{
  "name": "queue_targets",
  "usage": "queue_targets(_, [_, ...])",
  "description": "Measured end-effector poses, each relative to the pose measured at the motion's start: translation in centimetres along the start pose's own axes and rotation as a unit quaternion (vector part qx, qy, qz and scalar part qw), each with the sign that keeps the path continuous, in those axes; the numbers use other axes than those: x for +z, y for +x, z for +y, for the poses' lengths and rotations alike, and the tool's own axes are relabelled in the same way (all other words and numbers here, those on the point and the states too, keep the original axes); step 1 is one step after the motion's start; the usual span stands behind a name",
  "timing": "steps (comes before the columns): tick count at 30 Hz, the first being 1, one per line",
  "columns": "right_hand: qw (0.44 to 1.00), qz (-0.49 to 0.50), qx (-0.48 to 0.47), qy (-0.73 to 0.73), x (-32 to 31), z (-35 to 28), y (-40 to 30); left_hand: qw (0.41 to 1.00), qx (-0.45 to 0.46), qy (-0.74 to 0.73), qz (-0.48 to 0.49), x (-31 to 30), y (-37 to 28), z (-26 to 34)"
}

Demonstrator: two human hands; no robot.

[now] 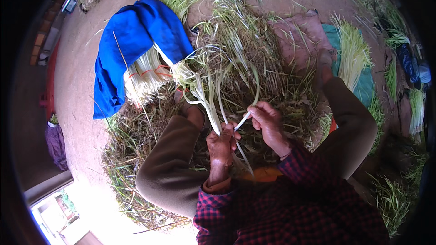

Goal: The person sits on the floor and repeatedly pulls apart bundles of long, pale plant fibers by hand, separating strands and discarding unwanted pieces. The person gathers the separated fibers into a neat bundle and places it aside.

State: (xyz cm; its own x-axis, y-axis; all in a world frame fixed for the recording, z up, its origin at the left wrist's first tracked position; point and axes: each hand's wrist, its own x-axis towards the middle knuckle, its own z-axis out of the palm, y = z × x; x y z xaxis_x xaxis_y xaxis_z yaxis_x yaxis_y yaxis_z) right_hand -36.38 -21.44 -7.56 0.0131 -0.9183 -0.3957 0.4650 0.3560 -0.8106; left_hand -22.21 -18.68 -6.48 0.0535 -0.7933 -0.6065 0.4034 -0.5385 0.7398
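Observation:
Low in the middle, my left hand is closed round several pale stalks of a leafy vegetable, their curling tops pointing up and away. To its right, my right hand pinches one separate stalk between thumb and fingers; its lower end runs down to my left hand. Beyond my left hand lie white stalk bundles tied with red bands, partly under a blue cloth. A large heap of stalks with roots and soil lies in front of me, between my feet.
Stalk trimmings cover the floor around my bent legs. At right, pale green stalks lie on a green sheet, beside a pinkish cloth. More green bunches are at the far right. A purple sack stands at the left.

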Motion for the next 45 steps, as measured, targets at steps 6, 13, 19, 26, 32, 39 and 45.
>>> queue_targets(6, [0.994,0.089,-0.048,0.033,-4.6,-1.9,-1.1,0.995,0.048,-0.033,0.08,-0.6,0.4,0.5])
queue_targets(13, [0.951,0.231,-0.204,0.034,-14.6,-8.1,0.7,0.993,0.047,-0.033,0.106,-1.0,0.8,0.4])
queue_targets(19, [0.883,0.0,0.116,-0.454,-15.1,-4.0,-0.4,0.993,0.038,-0.055,0.099,-1.0,1.0,0.1])
queue_targets(26, [0.853,-0.297,0.221,-0.369,-5.6,-2.8,-3.9,0.993,0.025,-0.068,0.09,-0.9,1.6,-0.1])
queue_targets(32, [0.9,-0.278,0.226,-0.25,-3.0,-1.2,-3.5,0.993,0.009,-0.087,0.08,-0.5,1.7,-0.3])
queue_targets(39, [0.937,-0.193,0.09,-0.278,-1.2,0.9,-3.1,0.994,0.005,-0.08,0.079,0.0,1.9,-0.7])
queue_targets(45, [0.883,-0.126,-0.096,-0.442,-1.2,1.5,-3.2,0.991,-0.006,-0.069,0.115,0.3,1.9,-1.1])
